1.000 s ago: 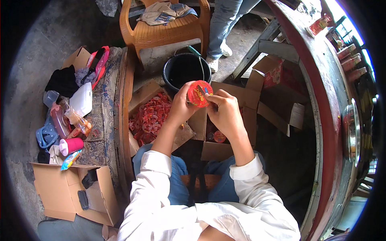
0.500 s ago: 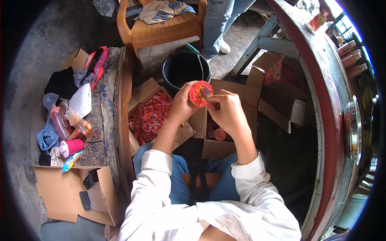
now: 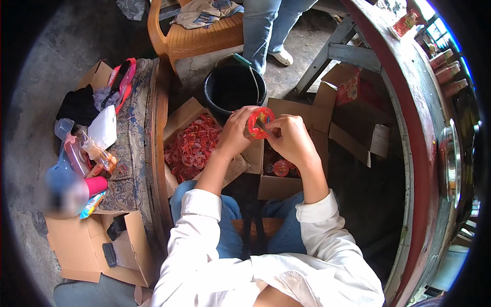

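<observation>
We see the left grip (image 3: 235, 129) wrapped around a red round cup (image 3: 261, 114), whose printed face is turned toward us. The right grip (image 3: 291, 137) pinches a dark thin tool (image 3: 263, 125), and its tip meets this face. Under the left forearm we find a carton (image 3: 181, 115) filled with red scraps (image 3: 192, 146); below the right one stands another carton (image 3: 279, 188), in which red lids (image 3: 282, 167) are partly visible. Just beyond our grips stands a black bucket (image 3: 208, 100). Farther, we notice a brown chair (image 3: 204, 43) bearing a cloth (image 3: 204, 14), and beside it a person in jeans (image 3: 261, 30). At our right runs a wooden worktop (image 3: 396, 59).
</observation>
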Demonstrator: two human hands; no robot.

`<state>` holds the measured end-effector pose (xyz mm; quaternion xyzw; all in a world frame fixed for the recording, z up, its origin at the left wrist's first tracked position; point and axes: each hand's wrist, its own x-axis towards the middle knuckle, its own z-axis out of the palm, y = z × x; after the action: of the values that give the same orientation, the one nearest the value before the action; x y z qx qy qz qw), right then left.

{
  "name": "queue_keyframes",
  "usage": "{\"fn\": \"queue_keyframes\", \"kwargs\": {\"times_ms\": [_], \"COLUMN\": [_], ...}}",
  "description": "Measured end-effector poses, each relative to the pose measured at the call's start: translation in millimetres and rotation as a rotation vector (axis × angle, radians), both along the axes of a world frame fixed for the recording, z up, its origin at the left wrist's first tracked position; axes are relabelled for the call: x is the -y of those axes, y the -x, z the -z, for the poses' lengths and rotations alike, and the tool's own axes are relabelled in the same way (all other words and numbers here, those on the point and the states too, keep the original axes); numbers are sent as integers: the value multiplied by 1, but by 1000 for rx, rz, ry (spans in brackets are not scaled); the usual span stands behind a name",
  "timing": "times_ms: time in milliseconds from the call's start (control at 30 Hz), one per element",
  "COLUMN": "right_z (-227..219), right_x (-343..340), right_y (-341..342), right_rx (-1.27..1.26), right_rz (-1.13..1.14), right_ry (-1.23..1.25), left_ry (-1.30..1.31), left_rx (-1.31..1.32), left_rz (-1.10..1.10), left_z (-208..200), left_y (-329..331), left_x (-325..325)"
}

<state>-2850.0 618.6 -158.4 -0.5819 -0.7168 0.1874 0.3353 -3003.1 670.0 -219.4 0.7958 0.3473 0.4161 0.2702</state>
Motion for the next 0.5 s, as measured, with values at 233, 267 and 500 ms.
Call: {"fn": "queue_keyframes", "kwargs": {"times_ms": [233,267,500], "right_z": [-8,-8,-23], "right_x": [10,12,16], "right_y": [2,2,-1], "right_rx": [-36,-43,-31], "right_rz": [-9,-4,-21], "right_ry": [89,92,104], "left_ry": [49,50,202], "left_rx": [89,89,314], "left_rz": [-63,-65,-193], "left_z": [-6,-3,44], "left_y": [7,7,23], "left_x": [-3,-5,-22]}}
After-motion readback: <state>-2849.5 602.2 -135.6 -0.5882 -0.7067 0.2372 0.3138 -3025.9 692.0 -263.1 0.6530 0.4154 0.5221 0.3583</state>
